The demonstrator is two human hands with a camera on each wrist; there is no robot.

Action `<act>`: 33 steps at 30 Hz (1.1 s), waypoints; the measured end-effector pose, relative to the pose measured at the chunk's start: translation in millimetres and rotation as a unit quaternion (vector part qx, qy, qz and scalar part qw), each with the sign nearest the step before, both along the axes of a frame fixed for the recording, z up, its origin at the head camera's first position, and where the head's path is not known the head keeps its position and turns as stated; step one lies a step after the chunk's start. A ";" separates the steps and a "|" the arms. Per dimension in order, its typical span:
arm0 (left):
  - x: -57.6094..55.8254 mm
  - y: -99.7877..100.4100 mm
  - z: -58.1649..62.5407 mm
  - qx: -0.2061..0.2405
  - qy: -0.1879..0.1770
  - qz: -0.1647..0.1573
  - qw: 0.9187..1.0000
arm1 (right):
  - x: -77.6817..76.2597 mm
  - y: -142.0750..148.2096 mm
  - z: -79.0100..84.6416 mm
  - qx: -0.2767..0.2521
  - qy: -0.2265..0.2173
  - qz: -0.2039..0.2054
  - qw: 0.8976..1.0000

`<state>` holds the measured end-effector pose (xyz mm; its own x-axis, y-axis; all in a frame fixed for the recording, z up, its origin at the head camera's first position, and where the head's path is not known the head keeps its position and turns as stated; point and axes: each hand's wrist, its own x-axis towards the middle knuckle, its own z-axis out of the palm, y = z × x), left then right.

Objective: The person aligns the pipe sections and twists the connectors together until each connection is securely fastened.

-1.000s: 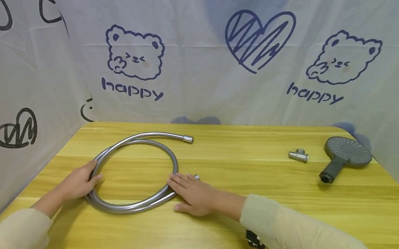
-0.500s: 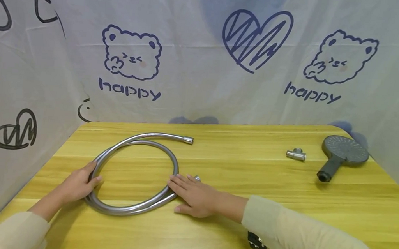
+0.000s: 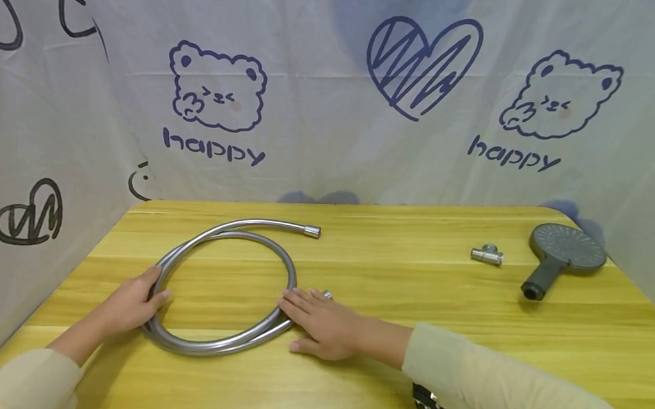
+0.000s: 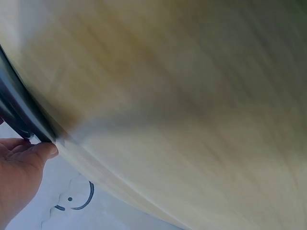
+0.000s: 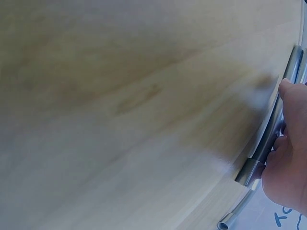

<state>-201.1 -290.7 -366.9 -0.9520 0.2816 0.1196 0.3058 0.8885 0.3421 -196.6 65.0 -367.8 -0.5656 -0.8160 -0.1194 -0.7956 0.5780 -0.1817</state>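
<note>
A chrome shower hose point(image 3: 206, 348) lies coiled in a loop on the table. My left hand point(image 3: 130, 301) grips the loop's left side, thumb inside the ring; the left wrist view shows that thumb point(image 4: 44, 151) against the hose. Across the loop's right side rests my right hand point(image 3: 326, 326), its fingers straight over the hose and its thumb apart. One hose end point(image 3: 312, 231) points right at the back. The other end point(image 3: 328, 295) peeks out just behind the right hand, and in the right wrist view its metal collar point(image 5: 249, 171) shows beside the palm.
On the right of the wooden table point(image 3: 370, 253) are a small chrome tee fitting point(image 3: 488, 254) and a grey handheld shower head point(image 3: 568, 248), face up. A white printed cloth point(image 3: 316, 126) hangs behind and at both sides. A small black piece point(image 3: 426, 400) shows under the right sleeve.
The hose loop and both hands have shifted slightly to the right. The hold of each hand looks the same; the shower head and fitting stay put.
</note>
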 end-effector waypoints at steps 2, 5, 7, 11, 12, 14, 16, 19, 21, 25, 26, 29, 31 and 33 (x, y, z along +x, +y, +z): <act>0.9 0.8 0.0 0.002 0.004 -0.002 1.000 | 0.6 0.5 -0.2 0.000 -0.001 0.000 1.000; 1.7 1.7 -0.2 0.003 0.006 -0.003 1.000 | 1.9 1.5 0.3 0.000 -0.001 0.001 1.000; 1.8 2.2 -0.5 0.004 0.005 -0.004 1.000 | 3.1 2.4 1.1 -0.003 -0.003 0.002 1.000; 3.7 3.9 -0.8 0.008 0.000 -0.006 1.000 | 5.8 4.8 1.9 -0.006 -0.004 0.004 1.000; 4.5 4.5 -0.7 0.009 -0.002 -0.005 1.000 | 6.4 5.5 1.7 -0.006 -0.005 0.004 1.000; 5.6 5.7 -0.9 0.012 -0.004 -0.006 1.000 | 7.3 6.8 1.0 -0.005 -0.004 0.004 1.000; 5.6 6.7 -1.2 0.011 -0.005 -0.005 1.000 | 8.3 7.9 0.3 -0.005 -0.005 0.003 1.000; 5.4 8.1 -1.5 0.009 -0.005 -0.004 1.000 | 9.8 8.9 0.9 -0.003 -0.007 0.002 1.000; 5.7 8.8 -1.8 0.009 -0.001 -0.003 1.000 | 11.0 9.4 2.1 -0.002 -0.008 0.002 1.000; 7.8 10.6 -1.0 0.012 0.002 -0.004 1.000 | 13.4 11.3 3.9 -0.002 -0.009 0.005 1.000; 8.4 11.2 -0.6 0.012 0.002 -0.004 1.000 | 13.8 12.0 3.7 -0.003 -0.008 0.006 1.000; 9.9 13.3 0.7 0.010 -0.001 -0.004 1.000 | 14.7 14.3 2.7 -0.006 -0.006 0.012 1.000; 10.8 14.6 1.1 0.008 -0.002 -0.003 1.000 | 15.2 15.6 2.0 -0.009 -0.006 0.014 1.000; 11.8 15.8 1.4 0.006 -0.003 -0.002 1.000 | 15.7 16.9 1.1 -0.011 -0.006 0.015 1.000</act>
<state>-189.3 -274.9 -365.4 -0.9513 0.2849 0.1179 0.3083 0.8830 0.3540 -180.9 81.8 -366.7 -0.5386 -0.8357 -0.1073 -0.8107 0.5487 -0.2043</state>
